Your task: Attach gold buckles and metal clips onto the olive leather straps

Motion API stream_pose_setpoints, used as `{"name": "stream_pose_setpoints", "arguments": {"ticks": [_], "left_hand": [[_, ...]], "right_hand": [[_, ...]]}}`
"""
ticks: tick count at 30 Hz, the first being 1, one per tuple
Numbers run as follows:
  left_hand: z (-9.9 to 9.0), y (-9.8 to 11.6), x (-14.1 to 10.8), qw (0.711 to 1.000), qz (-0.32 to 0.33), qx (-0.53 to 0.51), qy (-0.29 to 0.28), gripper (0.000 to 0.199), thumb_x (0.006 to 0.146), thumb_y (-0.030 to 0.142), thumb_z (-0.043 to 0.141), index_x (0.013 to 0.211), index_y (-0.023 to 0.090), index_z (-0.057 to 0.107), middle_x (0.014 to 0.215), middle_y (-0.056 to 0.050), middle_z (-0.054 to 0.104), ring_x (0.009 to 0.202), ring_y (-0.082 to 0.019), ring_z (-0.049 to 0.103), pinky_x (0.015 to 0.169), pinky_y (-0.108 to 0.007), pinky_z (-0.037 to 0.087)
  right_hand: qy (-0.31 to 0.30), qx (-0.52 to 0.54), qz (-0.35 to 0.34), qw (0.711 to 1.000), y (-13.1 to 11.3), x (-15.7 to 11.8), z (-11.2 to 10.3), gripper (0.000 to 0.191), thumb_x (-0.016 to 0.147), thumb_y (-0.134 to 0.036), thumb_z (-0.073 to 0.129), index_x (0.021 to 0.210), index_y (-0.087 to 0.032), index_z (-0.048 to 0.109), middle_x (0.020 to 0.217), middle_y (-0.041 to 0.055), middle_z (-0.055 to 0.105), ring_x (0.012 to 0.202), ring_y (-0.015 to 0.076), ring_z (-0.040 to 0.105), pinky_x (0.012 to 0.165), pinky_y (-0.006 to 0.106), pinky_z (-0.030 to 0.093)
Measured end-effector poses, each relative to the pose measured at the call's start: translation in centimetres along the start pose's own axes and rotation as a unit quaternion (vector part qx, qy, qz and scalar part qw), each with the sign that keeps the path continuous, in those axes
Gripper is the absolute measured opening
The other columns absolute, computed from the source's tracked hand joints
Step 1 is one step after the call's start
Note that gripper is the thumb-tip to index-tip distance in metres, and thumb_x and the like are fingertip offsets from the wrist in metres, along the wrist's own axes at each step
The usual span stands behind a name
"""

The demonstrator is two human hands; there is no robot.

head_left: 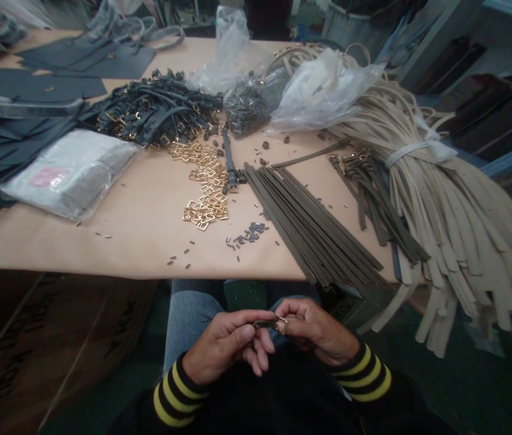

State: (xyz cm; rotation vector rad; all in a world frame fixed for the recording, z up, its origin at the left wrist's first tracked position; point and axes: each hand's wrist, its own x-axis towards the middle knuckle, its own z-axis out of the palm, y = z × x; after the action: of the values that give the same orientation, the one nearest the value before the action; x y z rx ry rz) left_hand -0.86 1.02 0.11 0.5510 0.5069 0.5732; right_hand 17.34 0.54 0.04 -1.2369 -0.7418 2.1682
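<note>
Far left, a plastic-wrapped white packet (75, 172) lies on the table (138, 248). To its right and farther off is a heap of dark straps with buckles (156, 112); gold-coloured frames (206, 205) spread from the heap toward the near edge.

Left hand (220, 343): in front of the near edge, over the lap. Thumb and fingers appear closed on the left part of a short dark strap piece (264, 324). The lower fingers curl loosely beneath it.

Small dark bits (253, 231) lie on the table, beyond the strap piece and slightly left of it.

Strap piece: between the two hands, above the lap. Long axis runs roughly left–right, from one grip toward the other. Gold-coloured buckle (282, 326) at its right end, so the right hand is the nearer one to the metal.

Right hand (319, 333): thumb and forefinger pinch at the buckle; exact contact partly hidden by the fingers.

Beyond the right hand, long dark strips (314, 226) lie side by side, slanting to the near edge. Far right: tied bundle of pale straps (455, 223), its ends hanging past the edge.
</note>
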Motion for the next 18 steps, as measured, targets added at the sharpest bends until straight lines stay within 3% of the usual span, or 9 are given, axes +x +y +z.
{"name": "stream_pose_setpoints", "arguments": {"ticks": [4,12,18], "left_hand": [[-0.18,-0.21,0.17,1.0,-0.016,-0.018,-0.002,0.028,0.074,0.029,0.058,0.098,0.015,0.059,0.069,-0.005,0.063,0.053,-0.011,0.062,0.047,-0.017,0.049],[-0.05,-0.36,0.51,0.992,-0.027,0.068,0.107,0.029,0.062,0.035,0.068,0.073,0.01,0.058,0.048,0.001,0.056,0.038,-0.006,0.05,0.035,-0.015,0.039],[0.23,0.37,0.14,0.979,-0.106,0.089,0.148,0.027,0.059,0.031,0.07,0.07,0.009,0.059,0.06,-0.004,0.062,0.057,-0.012,0.059,0.048,-0.018,0.046]], "right_hand": [[-0.01,0.014,0.012,1.0,-0.1,0.07,0.07,0.031,0.055,-0.036,0.069,0.066,-0.014,0.049,0.039,-0.0112,0.035,0.032,0.0013,0.021,0.031,0.016,0.012],[-0.01,-0.04,0.007,0.999,0.43,0.11,0.35,0.028,0.059,-0.036,0.067,0.067,-0.014,0.052,0.042,-0.0103,0.035,0.035,0.0024,0.023,0.034,0.017,0.013],[-0.004,-0.123,-0.029,0.992,0.88,0.13,0.22,0.025,0.063,-0.035,0.065,0.068,-0.012,0.056,0.053,-0.0043,0.046,0.049,0.0064,0.037,0.047,0.019,0.026]]}}
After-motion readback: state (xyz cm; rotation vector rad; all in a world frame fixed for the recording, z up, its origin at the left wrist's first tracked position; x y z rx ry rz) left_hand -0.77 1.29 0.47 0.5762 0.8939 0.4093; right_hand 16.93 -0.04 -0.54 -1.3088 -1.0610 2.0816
